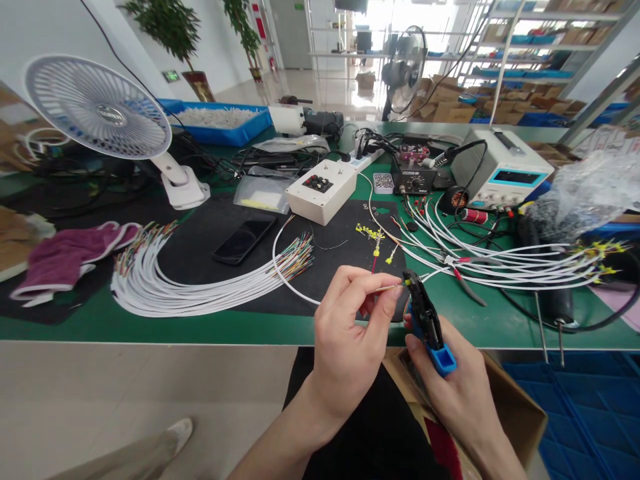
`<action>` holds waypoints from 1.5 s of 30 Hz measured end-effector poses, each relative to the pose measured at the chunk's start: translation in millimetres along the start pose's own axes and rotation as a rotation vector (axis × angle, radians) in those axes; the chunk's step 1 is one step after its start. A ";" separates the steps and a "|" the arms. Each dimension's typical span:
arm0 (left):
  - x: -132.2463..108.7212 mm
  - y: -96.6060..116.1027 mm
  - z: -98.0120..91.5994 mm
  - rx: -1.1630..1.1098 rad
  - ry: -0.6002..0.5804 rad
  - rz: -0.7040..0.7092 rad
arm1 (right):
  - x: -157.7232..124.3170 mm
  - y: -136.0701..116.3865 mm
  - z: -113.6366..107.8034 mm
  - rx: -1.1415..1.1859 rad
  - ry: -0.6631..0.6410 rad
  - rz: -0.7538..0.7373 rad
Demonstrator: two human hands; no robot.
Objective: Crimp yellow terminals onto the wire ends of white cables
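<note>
My left hand [350, 333] pinches a thin wire [387, 288] between thumb and forefinger, its end leading into the jaws of a tool. My right hand [450, 383] grips blue-handled black pliers [425, 317], whose jaws close on the wire's yellow-tipped end. Both hands hover at the front edge of the green table [150, 327]. A white cable [293, 283] curves from the wire across the black mat [330, 267].
A bundle of white cables [200, 290] with coloured wire ends lies left; another bundle [500, 263] lies right. A phone [244, 239], white box [321, 190], soldering station [414, 177], power supply [505, 170], desk fan [100, 110] and purple glove [65, 257] sit around. A cardboard box [515, 407] is below.
</note>
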State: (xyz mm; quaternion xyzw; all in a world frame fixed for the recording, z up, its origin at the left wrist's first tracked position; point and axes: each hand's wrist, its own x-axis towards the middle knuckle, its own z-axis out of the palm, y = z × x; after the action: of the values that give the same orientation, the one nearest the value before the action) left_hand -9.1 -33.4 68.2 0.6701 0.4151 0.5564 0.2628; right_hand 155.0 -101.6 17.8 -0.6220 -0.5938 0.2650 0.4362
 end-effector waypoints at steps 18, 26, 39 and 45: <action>-6.9 -0.1 -12.0 -0.019 -0.003 -0.075 | -21.4 -5.7 22.2 -0.192 0.034 -0.010; -10.8 1.4 -17.7 0.081 0.021 -0.016 | -21.9 -6.8 27.1 -0.182 0.051 0.002; -15.7 10.2 -27.6 0.297 -0.005 0.022 | -21.4 -8.7 30.4 -0.207 0.057 -0.023; -16.3 13.3 -32.1 0.307 -0.048 -0.025 | -21.4 -6.6 31.6 -0.213 0.059 -0.034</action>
State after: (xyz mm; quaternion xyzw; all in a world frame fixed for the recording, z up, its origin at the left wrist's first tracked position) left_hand -37.2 -57.7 78.2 0.7103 0.4971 0.4668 0.1743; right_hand 121.5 -115.7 4.3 -0.6622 -0.6159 0.1744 0.3895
